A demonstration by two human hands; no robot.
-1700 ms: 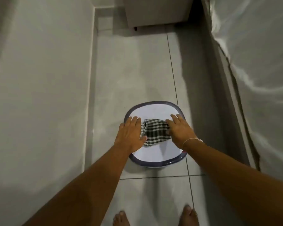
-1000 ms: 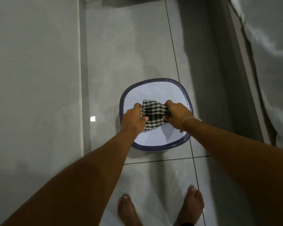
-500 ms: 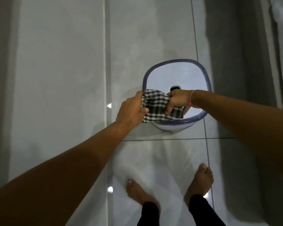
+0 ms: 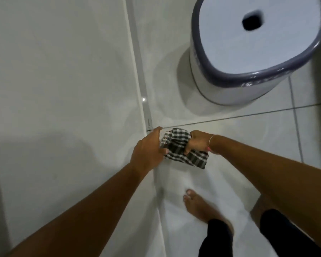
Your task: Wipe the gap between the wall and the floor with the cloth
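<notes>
The cloth (image 4: 182,148) — black-and-white checked, bunched up — is held between both hands, just left of the picture's centre. The left hand (image 4: 148,150) is clamped on its 9 o'clock end, fingers curled over the edge; the right hand (image 4: 196,142) is closed on its 3 o'clock side, with a loose corner hanging down toward 5 o'clock. A thin bracelet (image 4: 210,142) circles the right wrist. Whether the cloth touches the floor cannot be told; it sits just beside the gap (image 4: 144,101) where wall and floor meet, at about 3 o'clock from it.

The wall (image 4: 59,71) fills the left half, pale and plain, and the gap runs as a narrow grey strip from 12 o'clock down behind the left hand. The floor (image 4: 248,141) is glossy light tile with dark grout lines, one crossing just above the hands. A bare foot (image 4: 198,206) stands at 6 o'clock, with dark trouser legs (image 4: 217,238) below it.

At 1 o'clock, well apart from the hands, a white plastic stool (image 4: 217,88) with a dark blue rim stands on the floor — its flat top has one dark hole (image 4: 252,22). Nothing lies on it.
</notes>
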